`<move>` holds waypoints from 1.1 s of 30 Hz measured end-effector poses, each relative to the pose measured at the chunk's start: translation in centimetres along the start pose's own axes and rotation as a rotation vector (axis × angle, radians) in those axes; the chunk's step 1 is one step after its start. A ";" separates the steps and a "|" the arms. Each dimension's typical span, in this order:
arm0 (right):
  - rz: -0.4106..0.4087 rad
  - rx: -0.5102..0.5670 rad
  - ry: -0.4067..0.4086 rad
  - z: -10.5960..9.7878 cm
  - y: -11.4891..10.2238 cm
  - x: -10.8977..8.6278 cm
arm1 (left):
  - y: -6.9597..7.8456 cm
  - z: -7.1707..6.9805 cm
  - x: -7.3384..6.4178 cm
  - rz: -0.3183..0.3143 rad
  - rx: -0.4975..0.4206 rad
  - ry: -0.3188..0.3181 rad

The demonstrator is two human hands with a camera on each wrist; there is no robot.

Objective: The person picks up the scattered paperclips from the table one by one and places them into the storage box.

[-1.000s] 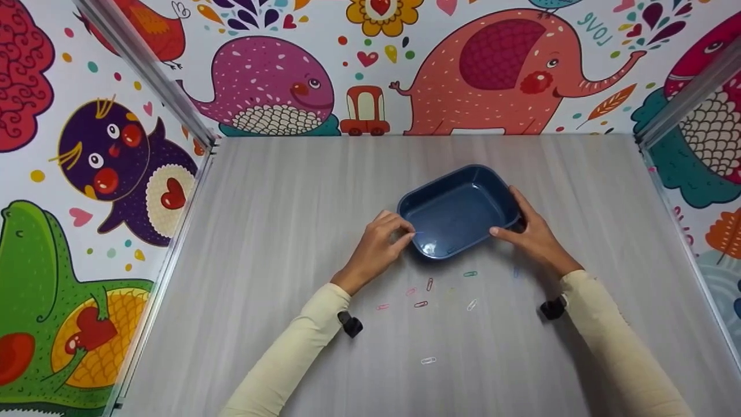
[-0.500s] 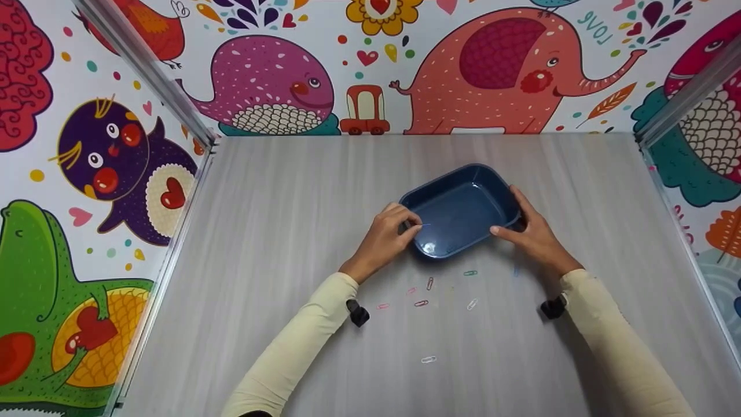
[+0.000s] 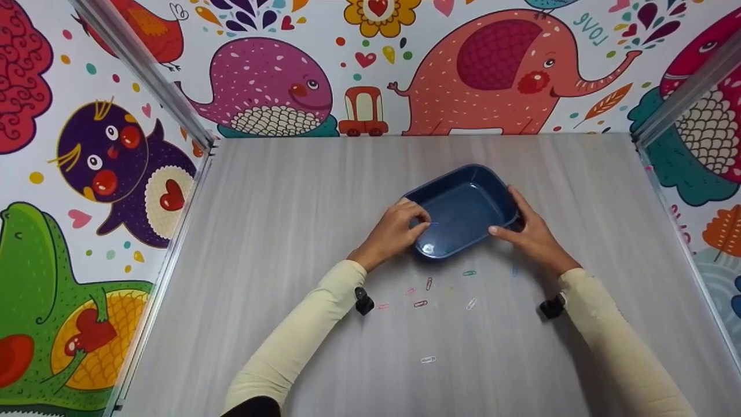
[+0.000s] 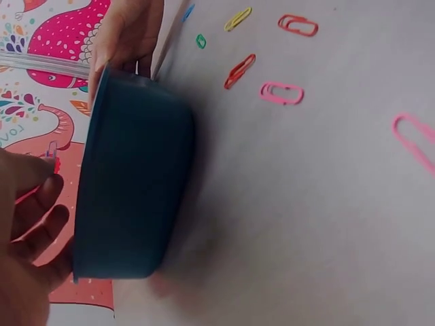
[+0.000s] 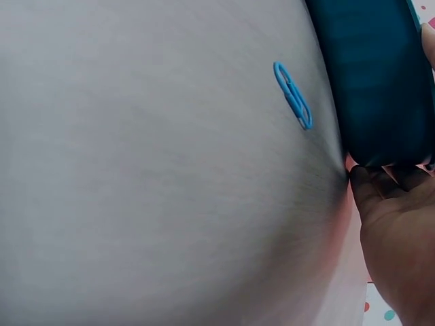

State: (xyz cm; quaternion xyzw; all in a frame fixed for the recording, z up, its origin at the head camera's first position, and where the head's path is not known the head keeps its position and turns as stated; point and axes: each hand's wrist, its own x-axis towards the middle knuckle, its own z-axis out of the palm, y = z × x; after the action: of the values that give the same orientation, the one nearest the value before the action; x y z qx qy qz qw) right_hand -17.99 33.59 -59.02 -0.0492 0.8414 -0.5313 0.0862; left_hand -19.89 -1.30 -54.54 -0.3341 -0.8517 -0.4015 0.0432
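Note:
A dark blue plastic tub (image 3: pixel 460 211) sits on the table in the head view, its long side slanting up to the right. My left hand (image 3: pixel 393 230) pinches a small purple-blue paper clip (image 4: pixel 52 149) between thumb and forefinger, over the tub's left end. My right hand (image 3: pixel 535 238) grips the tub's right end, thumb at the near rim and fingers around the outer wall. Below the tub lie loose paper clips: a green one (image 3: pixel 469 273), a dark red one (image 3: pixel 421 303), a pink one (image 4: pixel 281 93) and several others. A blue clip (image 5: pixel 293 96) lies close to the right hand.
A white paper clip (image 3: pixel 428 359) lies nearer the front of the grey wood-grain table (image 3: pixel 278 208). Printed cartoon walls (image 3: pixel 272 87) with metal edge rails bound the table at the back and sides. Each wrist carries a small black camera (image 3: pixel 364 302).
My left hand has moved right and slightly up, carrying the paper clip from the tub's left rim to over its inside. My right hand and the tub have stayed nearly still.

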 end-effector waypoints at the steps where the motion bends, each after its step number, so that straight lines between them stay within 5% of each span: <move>1: 0.005 0.003 -0.001 0.0 0.0 0.0 | 0.0 0.0 0.2 -0.004 0.006 -0.017; 22: -0.044 -0.035 0.005 -0.1 0.3 0.1 | 0.2 1.4 3.3 -0.011 0.178 -0.279; 33: -0.052 -0.031 0.007 0.0 0.3 0.2 | -0.4 2.1 4.6 0.067 0.277 -0.369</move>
State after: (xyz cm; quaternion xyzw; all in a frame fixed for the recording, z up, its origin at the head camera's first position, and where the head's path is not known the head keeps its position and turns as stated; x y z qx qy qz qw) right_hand -18.15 33.72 -59.28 -0.0707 0.8481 -0.5206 0.0685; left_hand -23.28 2.48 -54.58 -0.4208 -0.8805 -0.2113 -0.0546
